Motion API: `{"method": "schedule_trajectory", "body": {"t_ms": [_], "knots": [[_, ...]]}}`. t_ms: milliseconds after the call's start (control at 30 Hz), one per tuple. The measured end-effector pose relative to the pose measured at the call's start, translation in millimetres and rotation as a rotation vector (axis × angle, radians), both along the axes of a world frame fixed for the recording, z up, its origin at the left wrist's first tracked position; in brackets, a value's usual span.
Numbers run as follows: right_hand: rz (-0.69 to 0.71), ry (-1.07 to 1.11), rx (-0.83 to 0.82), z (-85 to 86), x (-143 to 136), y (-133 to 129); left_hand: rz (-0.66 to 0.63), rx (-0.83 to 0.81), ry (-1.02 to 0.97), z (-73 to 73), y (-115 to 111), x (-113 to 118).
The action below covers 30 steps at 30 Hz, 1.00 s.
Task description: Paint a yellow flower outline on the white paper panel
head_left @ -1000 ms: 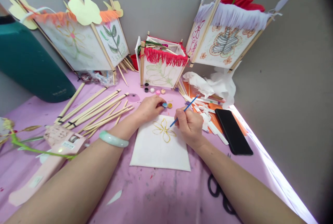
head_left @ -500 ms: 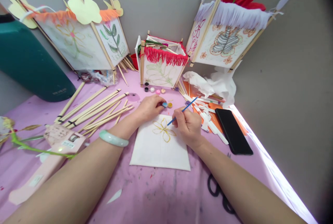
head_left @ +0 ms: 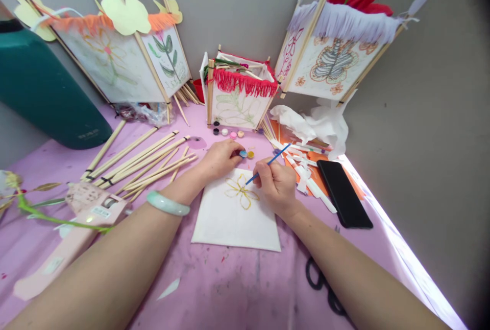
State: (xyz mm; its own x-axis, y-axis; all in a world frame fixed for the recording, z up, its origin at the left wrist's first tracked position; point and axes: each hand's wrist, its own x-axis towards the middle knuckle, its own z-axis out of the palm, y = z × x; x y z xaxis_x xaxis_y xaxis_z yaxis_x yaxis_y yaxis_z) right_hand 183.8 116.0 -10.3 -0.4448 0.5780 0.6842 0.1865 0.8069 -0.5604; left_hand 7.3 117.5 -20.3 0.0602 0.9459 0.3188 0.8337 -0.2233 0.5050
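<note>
Head view, right grip (head_left: 276,185) wrapped around blue paintbrush (head_left: 278,155), white panel (head_left: 235,225) partly beneath it

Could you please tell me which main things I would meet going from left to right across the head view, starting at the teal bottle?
Teal bottle, pale green bangle, left hand, blue paint pot, yellow paint pot, right hand, black smartphone.
</note>
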Motion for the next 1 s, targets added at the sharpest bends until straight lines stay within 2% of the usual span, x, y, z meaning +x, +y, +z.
{"method": "schedule_trajectory", "body": {"t_ms": [233,467,1000], "knots": [[0.016,-0.01,0.006,0.9,0.2,0.0,-0.003,0.02,-0.001,-0.9,0.9,0.0],[-0.116,0.034,0.022,6.5,1.8,-1.3,0.001,0.02,-0.008,-2.4,1.1,-0.2],[-0.047,-0.017,0.029,0.9,-0.3,-0.8,0.009,-0.013,0.001,-0.8,0.6,-0.8]]}}
